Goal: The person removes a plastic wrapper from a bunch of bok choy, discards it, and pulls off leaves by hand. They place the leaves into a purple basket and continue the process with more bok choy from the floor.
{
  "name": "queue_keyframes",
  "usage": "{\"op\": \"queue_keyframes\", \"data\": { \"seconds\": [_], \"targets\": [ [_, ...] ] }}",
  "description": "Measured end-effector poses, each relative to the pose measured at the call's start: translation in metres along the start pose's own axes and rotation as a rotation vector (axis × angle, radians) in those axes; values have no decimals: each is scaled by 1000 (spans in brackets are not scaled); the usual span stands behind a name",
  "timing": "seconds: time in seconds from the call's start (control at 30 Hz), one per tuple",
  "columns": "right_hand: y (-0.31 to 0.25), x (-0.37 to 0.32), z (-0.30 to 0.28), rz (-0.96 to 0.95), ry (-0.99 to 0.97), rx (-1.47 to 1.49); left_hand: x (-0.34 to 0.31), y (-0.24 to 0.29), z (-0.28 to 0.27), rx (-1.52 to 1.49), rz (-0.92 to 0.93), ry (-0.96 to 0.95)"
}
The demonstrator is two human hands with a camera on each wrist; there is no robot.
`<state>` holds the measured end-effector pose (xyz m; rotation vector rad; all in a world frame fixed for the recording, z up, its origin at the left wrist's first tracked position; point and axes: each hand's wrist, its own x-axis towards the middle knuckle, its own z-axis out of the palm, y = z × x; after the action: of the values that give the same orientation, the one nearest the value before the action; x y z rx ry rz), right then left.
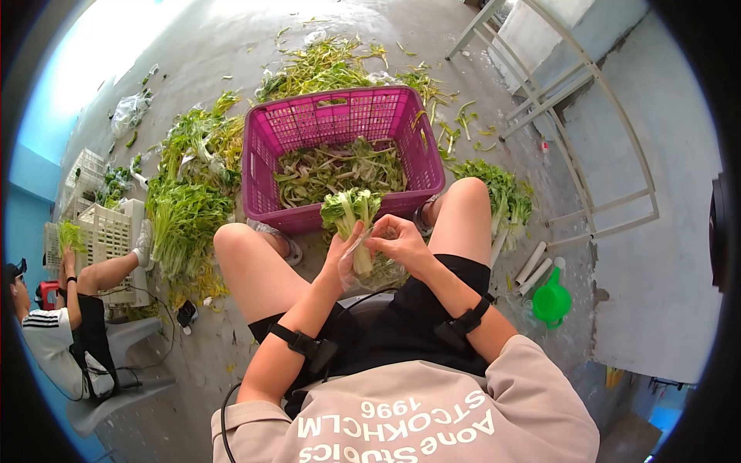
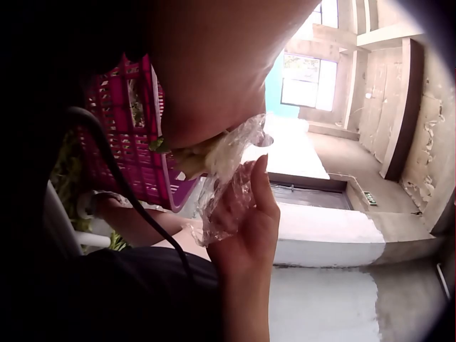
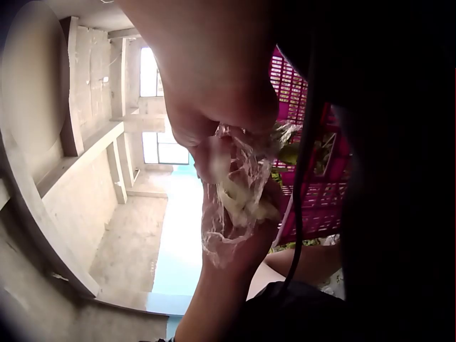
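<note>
Between the person's knees, a leafy celery bunch [image 1: 351, 210] stands with its leaves toward the crate and its pale stalks toward the body. The left hand [image 1: 340, 253] grips the stalks from the left side. Clear plastic film [image 1: 360, 266] wraps around the lower stalks. At the right, the right hand [image 1: 401, 245] pinches the film's edge between thumb and fingers. The left wrist view shows crinkled film [image 2: 231, 171] beside the right hand [image 2: 249, 228]. Pale stalk ends [image 3: 242, 203] show through the film in the right wrist view, with the left hand behind them.
A purple crate [image 1: 255, 166] with loose trimmed greens [image 1: 340, 170] stands just ahead. Celery heaps [image 1: 189, 208] lie left, more bunches [image 1: 494, 193] right. A green plastic object [image 1: 551, 299] and white tubes [image 1: 532, 266] lie right, near a metal frame [image 1: 571, 116]. Another person [image 1: 58, 332] sits left.
</note>
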<state>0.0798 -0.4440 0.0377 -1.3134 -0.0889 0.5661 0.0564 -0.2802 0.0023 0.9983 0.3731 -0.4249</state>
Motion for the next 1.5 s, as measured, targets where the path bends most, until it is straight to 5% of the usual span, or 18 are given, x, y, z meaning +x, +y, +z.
{"op": "queue_keyframes", "data": {
  "seconds": [0.17, 0.3, 0.37, 0.47, 0.83, 0.9, 1.03, 1.2, 1.5],
  "targets": [
    [12, 4, -1, -77, 54, -123, -7, 5, 2, -215, -66, -161],
    [7, 5, -2, -46, 104, -194, -14, 10, 8, -363, -119, -110],
    [5, 2, -2, -65, 99, -136, -11, -2, -6, -301, -37, -256],
    [11, 4, -6, -100, 113, -127, -5, -1, -1, -18, 111, -222],
    [13, 9, -23, 39, 312, 46, -11, 14, 4, -131, 24, -62],
    [21, 11, -28, -9, 393, 1, -11, 13, 7, -163, 40, -67],
    [6, 6, -22, -400, 745, -349, -6, 9, 3, -219, 78, -91],
    [17, -6, -6, -143, 181, -324, -3, 5, 0, -194, 145, -95],
    [12, 1, -1, 25, -39, -254, 4, -14, -3, -103, 83, -51]
  ]
}}
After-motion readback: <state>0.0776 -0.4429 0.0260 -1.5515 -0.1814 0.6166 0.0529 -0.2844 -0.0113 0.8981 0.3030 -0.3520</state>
